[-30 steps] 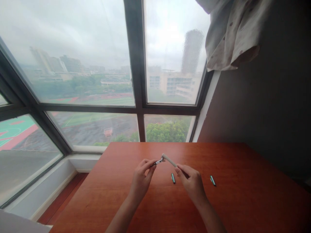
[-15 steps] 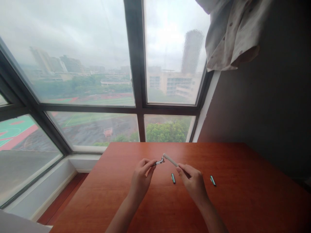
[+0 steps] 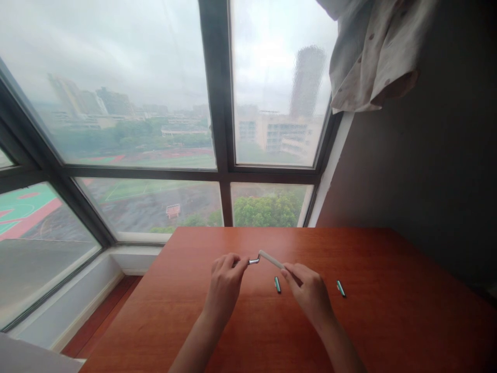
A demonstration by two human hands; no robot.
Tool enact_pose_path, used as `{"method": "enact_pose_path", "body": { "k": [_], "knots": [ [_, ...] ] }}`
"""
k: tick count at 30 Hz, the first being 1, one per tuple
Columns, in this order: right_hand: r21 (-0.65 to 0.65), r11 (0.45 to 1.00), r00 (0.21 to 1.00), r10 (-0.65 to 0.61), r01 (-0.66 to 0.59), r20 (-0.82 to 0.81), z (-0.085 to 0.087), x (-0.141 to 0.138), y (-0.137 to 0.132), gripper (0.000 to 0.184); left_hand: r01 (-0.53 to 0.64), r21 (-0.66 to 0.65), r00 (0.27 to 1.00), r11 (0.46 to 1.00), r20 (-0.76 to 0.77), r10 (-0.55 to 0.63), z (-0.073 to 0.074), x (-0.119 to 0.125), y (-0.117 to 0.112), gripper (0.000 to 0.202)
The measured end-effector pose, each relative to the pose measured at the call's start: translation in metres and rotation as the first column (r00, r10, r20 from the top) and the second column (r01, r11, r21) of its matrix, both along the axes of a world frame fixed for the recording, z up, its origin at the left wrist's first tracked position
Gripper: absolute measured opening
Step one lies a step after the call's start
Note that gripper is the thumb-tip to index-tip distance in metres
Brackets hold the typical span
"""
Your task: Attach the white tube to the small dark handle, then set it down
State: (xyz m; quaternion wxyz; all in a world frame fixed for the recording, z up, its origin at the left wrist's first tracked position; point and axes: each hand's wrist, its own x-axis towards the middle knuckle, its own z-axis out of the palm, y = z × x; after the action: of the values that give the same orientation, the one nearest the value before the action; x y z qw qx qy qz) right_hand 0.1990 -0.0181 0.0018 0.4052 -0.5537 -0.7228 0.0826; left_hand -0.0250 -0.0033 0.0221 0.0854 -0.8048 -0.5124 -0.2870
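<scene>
My left hand [image 3: 227, 280] is closed on a silver razor handle [image 3: 253, 261], whose bent metal neck points to the right. In my right hand [image 3: 306, 285] is a slim pale stick [image 3: 272, 259], slanting up to the left. The stick's far end meets the tip of the razor handle's neck, or lies right beside it; I cannot tell which. On the table, just left of my right hand, lies a green and black razor cartridge [image 3: 277, 285]. A second razor cartridge [image 3: 340, 288] rests to the right of that hand.
Both hands are above a reddish-brown wooden table [image 3: 186, 331]. Large windows with dark frames [image 3: 221, 155] stand behind it. A light shirt [image 3: 373, 62] hangs at the upper right, before a dark wall [image 3: 419, 171].
My left hand has turned over slightly, so its back shows more and the razor handle has rolled with it. The pale stick's tip has dropped a little to the left.
</scene>
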Motion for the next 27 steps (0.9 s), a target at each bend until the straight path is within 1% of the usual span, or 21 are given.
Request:
{"method": "enact_pose_path", "body": {
  "k": [6, 11, 16, 24, 27],
  "knots": [
    [-0.025, 0.999, 0.999, 0.034, -0.033, 0.012, -0.0007, 0.0001, 0.0009, 0.022, -0.006, 0.020, 1.000, 1.000, 0.010, 0.006, 0.0007, -0.0005, -0.0002, 0.022],
    [-0.012, 1.000, 1.000, -0.007, 0.007, -0.013, -0.0036, 0.0017, 0.0021, 0.023, 0.019, 0.012, 1.000, 1.000, 0.009, -0.019, 0.0006, 0.0010, -0.0007, 0.023],
    [-0.037, 0.999, 0.999, 0.037, -0.038, -0.023, -0.0044, 0.0015, 0.0033, 0.022, 0.020, 0.031, 1.000, 0.999, 0.018, -0.020, -0.0007, 0.0006, 0.0007, 0.022],
    [-0.035, 0.999, 0.999, -0.039, 0.038, -0.037, -0.0003, 0.0010, 0.0014, 0.023, 0.028, 0.012, 0.999, 1.000, 0.032, -0.028, -0.0029, 0.0005, 0.0008, 0.023],
    [-0.018, 1.000, 0.996, -0.018, 0.016, -0.086, 0.0002, -0.0002, 0.0009, 0.025, 0.033, 0.000, 0.999, 0.999, 0.043, -0.033, -0.0026, 0.0004, 0.0014, 0.024]
  ]
}}
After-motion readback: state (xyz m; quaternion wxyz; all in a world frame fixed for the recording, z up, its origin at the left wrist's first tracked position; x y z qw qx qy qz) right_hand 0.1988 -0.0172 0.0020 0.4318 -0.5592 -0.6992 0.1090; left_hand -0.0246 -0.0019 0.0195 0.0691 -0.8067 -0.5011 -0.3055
